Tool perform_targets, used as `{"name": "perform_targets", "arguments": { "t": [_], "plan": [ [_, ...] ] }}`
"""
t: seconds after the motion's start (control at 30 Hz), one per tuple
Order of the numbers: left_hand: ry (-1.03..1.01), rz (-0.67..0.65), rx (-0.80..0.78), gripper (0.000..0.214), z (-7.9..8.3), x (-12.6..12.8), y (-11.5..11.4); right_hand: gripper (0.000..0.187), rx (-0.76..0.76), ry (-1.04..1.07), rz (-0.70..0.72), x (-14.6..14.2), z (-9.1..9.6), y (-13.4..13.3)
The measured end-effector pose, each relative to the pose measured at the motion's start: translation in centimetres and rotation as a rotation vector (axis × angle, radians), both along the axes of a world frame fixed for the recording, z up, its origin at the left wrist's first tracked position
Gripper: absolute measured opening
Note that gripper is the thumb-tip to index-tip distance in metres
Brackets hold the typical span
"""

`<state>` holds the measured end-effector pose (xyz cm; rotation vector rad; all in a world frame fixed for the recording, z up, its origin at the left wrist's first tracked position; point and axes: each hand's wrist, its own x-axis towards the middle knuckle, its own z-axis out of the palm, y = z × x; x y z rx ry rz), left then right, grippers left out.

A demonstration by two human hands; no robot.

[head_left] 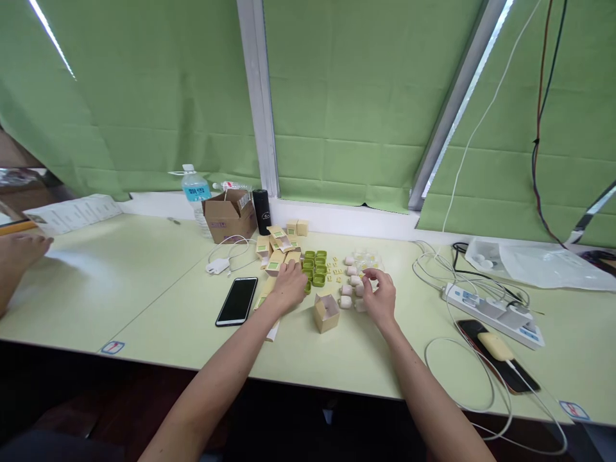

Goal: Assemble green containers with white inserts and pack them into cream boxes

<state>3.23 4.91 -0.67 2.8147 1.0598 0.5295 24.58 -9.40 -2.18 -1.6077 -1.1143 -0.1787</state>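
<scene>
My left hand (290, 285) reaches down at the left edge of several small green square cups (318, 280). Its fingers close at a green cup (307, 289), partly hidden by them. Among small whitish-pink cylindrical pieces (345, 301) is my right hand (381, 296), its thumb and index finger curled together; what lies between them is hard to make out. Tiny yellow pieces (335, 264) are scattered between the cups and the whitish pieces. An open small cardboard box (326, 314) stands between my hands. Behind my left hand, more small boxes (276, 260) are piled up.
A smartphone (237, 301) lies left of my forearm. Behind it are a white charger (219, 265), a brown carton (230, 219), a water bottle (196, 196) and a black flask (262, 212). Cables and a power strip (491, 314) spread rightward. Another person's hand (24, 250) rests far left.
</scene>
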Motion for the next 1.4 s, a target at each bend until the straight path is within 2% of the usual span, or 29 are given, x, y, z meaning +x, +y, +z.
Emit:
{"name": "perform_targets", "arguments": {
  "t": [0.17, 0.33, 0.53, 0.63, 0.83, 0.87, 0.97, 1.07, 1.23, 1.4],
  "plan": [
    [-0.189, 0.012, -0.106, 0.028, 2.0, 0.1, 0.3, 0.02, 0.006, 0.032, -0.013, 0.2, 0.0, 0.1],
    [-0.653, -0.006, -0.292, 0.037, 3.5, 1.4, 1.1, 0.022, 0.016, 0.023, -0.039, 0.8, -0.2, 0.1],
    [-1.105, -0.093, -0.525, 0.048, 2.7, 3.2, 1.2, 0.022, -0.011, -0.017, -0.085, 1.5, -0.1, -0.1],
    [-1.228, -0.143, -0.64, 0.052, 1.9, 3.3, 1.1, 0.017, -0.224, -0.16, -0.05, 0.9, 0.9, 0.8],
    [-1.296, -0.246, -0.804, 0.062, 1.0, 2.7, 1.3, 0.025, -0.882, -0.512, -0.039, -1.5, 3.6, 5.9],
    [-1.296, -0.261, -0.819, 0.064, 0.9, 2.6, 1.4, 0.023, -0.927, -0.524, -0.038, -1.7, 3.7, 6.8],
    [-1.332, -0.295, -0.827, 0.065, 0.6, 2.5, 1.6, 0.019, -0.985, -0.548, -0.043, -2.1, 3.6, 8.9],
    [-1.364, -0.323, -0.859, 0.067, 0.5, 2.6, 1.6, 0.022, -1.023, -0.568, -0.054, -2.1, 3.2, 10.0],
    [-1.332, -0.399, -0.872, 0.066, 0.9, 2.8, 0.9, 0.023, -1.043, -0.584, -0.042, -2.0, 2.7, 10.1],
    [-1.287, -0.422, -0.884, 0.065, 1.0, 2.8, 0.5, 0.021, -0.97, -0.548, -0.013, -1.7, 2.7, 9.4]
  ]
}}
